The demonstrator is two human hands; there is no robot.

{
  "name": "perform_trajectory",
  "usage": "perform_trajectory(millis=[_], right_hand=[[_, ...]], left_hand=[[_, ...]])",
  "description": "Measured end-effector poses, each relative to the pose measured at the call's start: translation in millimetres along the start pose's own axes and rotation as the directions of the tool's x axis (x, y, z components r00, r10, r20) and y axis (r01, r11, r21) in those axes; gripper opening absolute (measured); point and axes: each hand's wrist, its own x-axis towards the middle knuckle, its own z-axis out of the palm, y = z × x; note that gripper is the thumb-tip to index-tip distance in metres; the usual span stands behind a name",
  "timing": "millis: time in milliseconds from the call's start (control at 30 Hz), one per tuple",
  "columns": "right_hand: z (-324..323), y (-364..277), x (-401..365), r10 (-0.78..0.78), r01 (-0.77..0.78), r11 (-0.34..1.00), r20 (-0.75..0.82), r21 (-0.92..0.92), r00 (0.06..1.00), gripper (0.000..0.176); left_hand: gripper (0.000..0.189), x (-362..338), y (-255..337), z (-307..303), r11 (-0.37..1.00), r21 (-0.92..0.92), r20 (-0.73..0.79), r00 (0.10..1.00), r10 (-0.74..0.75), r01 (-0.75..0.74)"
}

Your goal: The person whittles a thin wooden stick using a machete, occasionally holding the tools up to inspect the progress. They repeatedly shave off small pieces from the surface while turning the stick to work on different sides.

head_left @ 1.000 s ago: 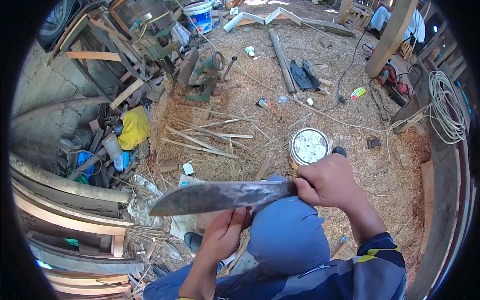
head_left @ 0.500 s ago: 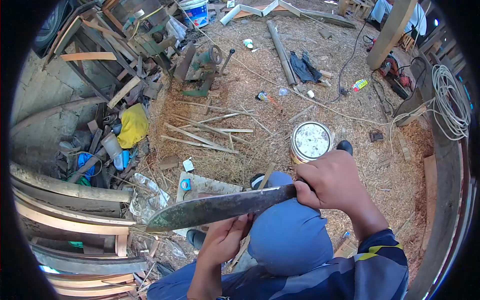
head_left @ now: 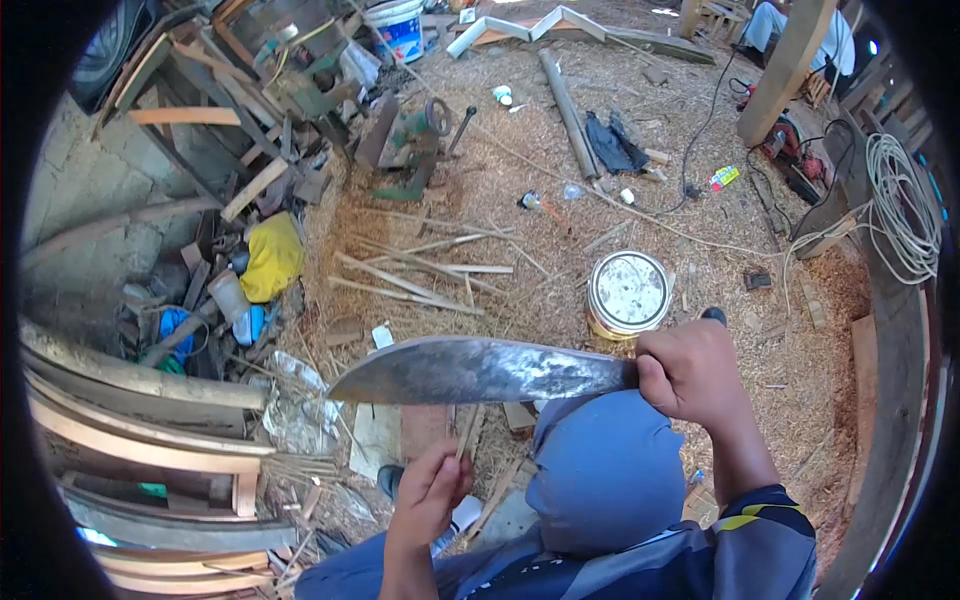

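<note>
My right hand [head_left: 694, 372] is closed around the handle of a machete [head_left: 490, 373]. Its broad, stained blade stretches leftward across the view, in front of my bent knee [head_left: 600, 475]. Below the blade, my left hand [head_left: 430, 500] is closed on a thin wooden strip [head_left: 467, 432], whose upper end reaches the blade's lower edge in this view. A flat board [head_left: 376, 440] lies on the ground beyond the left hand, partly covered by the blade. Several cut strips [head_left: 430, 265] are scattered over the shavings ahead.
A lidded paint can [head_left: 628, 290] stands just past my right hand. Further off is a green metal vise [head_left: 410, 140]. Curved timbers [head_left: 150, 445] line the left side; coiled cable [head_left: 895, 200] hangs at right. A person [head_left: 835, 45] sits at the far right behind a post [head_left: 790, 75].
The machete has risen and moved right, its blade turning to show a brighter, shinier face. My left hand has come down and away from the blade, showing the strip in it.
</note>
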Motion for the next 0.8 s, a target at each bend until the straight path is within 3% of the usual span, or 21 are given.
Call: perform_trajectory(millis=[67,100,200,233,300,367,467,667,800], right_hand=[[-3.5,-5.0,8.0,-0.057,0.059,0.998,0.039,-0.026,0.998,0.030],[-5.6,-8.2,11.9,-0.086,0.088,0.996,0.046,-0.035,0.995,0.032],[-4.0,-13.0,19.2,-0.170,0.170,0.984,0.007,-0.060,0.985,0.036],[-3.0,-13.2,22.0,-0.204,0.203,0.977,-0.005,-0.061,0.979,0.036],[0.5,-14.1,26.9,-0.250,0.248,0.967,-0.024,-0.058,0.968,0.036],[1.3,-16.2,30.2,-0.276,0.275,0.960,-0.034,-0.051,0.960,0.036],[2.0,-17.0,31.0,-0.277,0.275,0.959,-0.026,-0.064,0.961,0.035],[3.2,-15.4,31.9,-0.291,0.289,0.956,-0.051,-0.054,0.955,0.035],[1.4,-16.9,31.3,-0.279,0.276,0.959,-0.031,-0.063,0.960,0.037]], left_hand=[[0.026,17.0,12.5,20.8,0.993,0.072,-0.005,0.996,0.094,-0.093],[0.027,25.1,11.8,18.7,0.982,0.188,-0.032,0.999,0.033,-0.027],[0.028,47.3,0.0,29.0,0.954,0.246,-0.111,0.972,0.206,-0.173],[0.030,56.1,-13.6,16.1,0.911,0.331,-0.033,0.961,0.273,-0.248],[0.026,61.6,-19.1,13.0,0.886,0.363,-0.023,0.948,0.316,-0.287],[0.026,64.4,-7.4,10.7,0.842,0.457,0.054,0.954,0.295,-0.286],[0.026,64.2,4.0,15.5,0.817,0.453,0.112,0.931,0.347,-0.358],[0.024,67.9,-12.6,10.4,0.845,0.416,0.060,0.937,0.344,-0.337],[0.025,65.7,-31.1,10.0,0.949,0.201,-0.033,0.966,0.255,-0.244]])
